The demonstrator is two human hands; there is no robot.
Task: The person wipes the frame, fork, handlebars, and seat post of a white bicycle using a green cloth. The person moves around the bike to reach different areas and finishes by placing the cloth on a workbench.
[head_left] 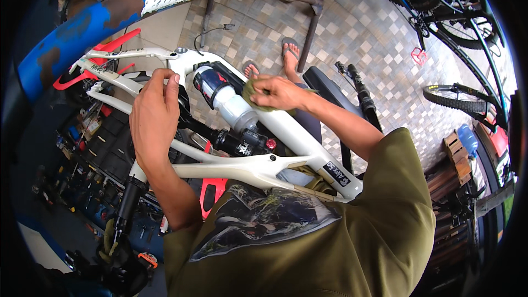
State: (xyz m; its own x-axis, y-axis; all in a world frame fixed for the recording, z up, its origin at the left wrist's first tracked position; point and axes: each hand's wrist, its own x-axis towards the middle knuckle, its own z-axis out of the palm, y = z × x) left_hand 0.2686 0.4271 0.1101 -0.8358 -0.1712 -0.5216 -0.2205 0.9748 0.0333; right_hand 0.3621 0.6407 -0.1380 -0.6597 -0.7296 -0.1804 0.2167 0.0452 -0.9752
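A white bicycle frame point(294, 132) lies across in front of me, its tubes running from the far left to near my right side. My right hand point(272, 92) is closed on an olive cloth point(250, 92) and presses it to the thick tube. On the left, my left hand point(154, 113) curls over the frame with bent fingers; its fingertips are partly hidden. Between my hands, a clear water bottle point(230, 104) with a dark band sits in the frame, beside a black rear shock point(234, 144) and a red knob point(271, 143).
A chipped blue tube point(99, 19) arches over the far left. Red stand parts point(212, 195) show under the frame. Tools point(146, 231) lie at lower left. Sandalled feet point(290, 55) rest on the checkered floor point(352, 44). Bicycles point(440, 27) stand at right, near a wooden crate point(457, 157).
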